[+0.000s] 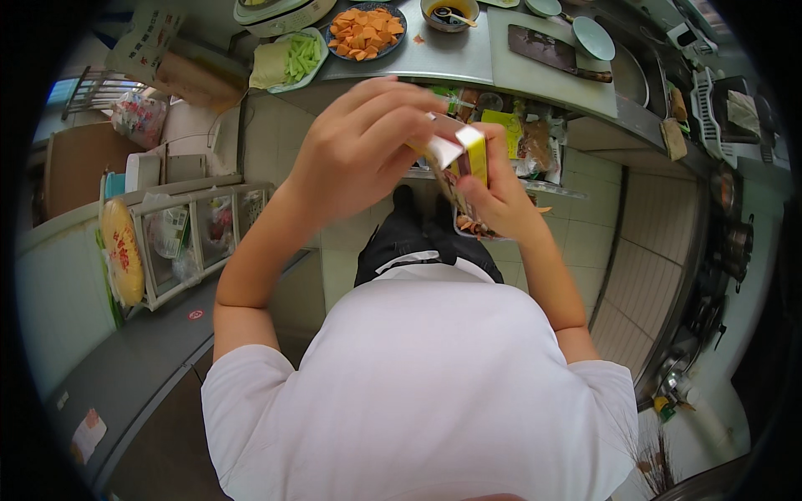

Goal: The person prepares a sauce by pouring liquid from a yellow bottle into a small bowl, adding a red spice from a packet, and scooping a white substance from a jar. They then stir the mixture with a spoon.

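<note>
My right hand grips a small cardboard box with a yellow side, held up in front of my waist. The box's upper end is unfolded, and a white flap sticks out there. Slightly blurred, my left hand is at that end with its fingers curled over the flap. Its thumb and fingertips are partly hidden, so whether it pinches anything is unclear. Behind the box, a pulled-out drawer holds several food packets, among them a yellow-green packet.
On the counter are a plate of orange chunks, a tray of cut green vegetable, a bowl of dark sauce and a cleaver on a cutting board. A scrap-filled bin stands below my right hand.
</note>
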Available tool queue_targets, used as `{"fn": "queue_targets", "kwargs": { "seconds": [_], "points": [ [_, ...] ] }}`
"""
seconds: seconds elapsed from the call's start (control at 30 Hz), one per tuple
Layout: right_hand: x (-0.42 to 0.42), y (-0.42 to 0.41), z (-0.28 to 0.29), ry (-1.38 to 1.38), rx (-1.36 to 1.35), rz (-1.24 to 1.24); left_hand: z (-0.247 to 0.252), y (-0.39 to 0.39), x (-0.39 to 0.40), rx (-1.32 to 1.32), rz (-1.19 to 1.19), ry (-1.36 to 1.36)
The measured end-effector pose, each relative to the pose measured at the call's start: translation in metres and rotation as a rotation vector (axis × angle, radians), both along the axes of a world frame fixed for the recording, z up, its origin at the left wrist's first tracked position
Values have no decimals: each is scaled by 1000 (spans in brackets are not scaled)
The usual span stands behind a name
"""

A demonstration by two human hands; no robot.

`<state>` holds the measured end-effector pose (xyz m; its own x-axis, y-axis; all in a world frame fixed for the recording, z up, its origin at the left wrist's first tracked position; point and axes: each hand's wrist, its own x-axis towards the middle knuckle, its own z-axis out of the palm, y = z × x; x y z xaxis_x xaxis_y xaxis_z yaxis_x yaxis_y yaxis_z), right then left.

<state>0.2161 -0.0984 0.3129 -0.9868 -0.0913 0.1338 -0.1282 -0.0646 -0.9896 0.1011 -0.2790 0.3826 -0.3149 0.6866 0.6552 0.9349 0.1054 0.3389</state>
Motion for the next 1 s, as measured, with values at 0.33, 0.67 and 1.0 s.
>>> {"fn": "queue_targets", "kwargs": {
  "seconds": [0.33, 0.67, 1.0],
  "points": [
    [5, -6, 6, 362, 357, -248, 5, -19, 46, 50, 38, -130],
    [13, -23, -3, 509, 918, -419, 11, -31, 38, -329, 152, -697],
    [40, -34, -75, 128, 827, -492, -84, -29, 36, -116, 156, -1136]
  ]
}}
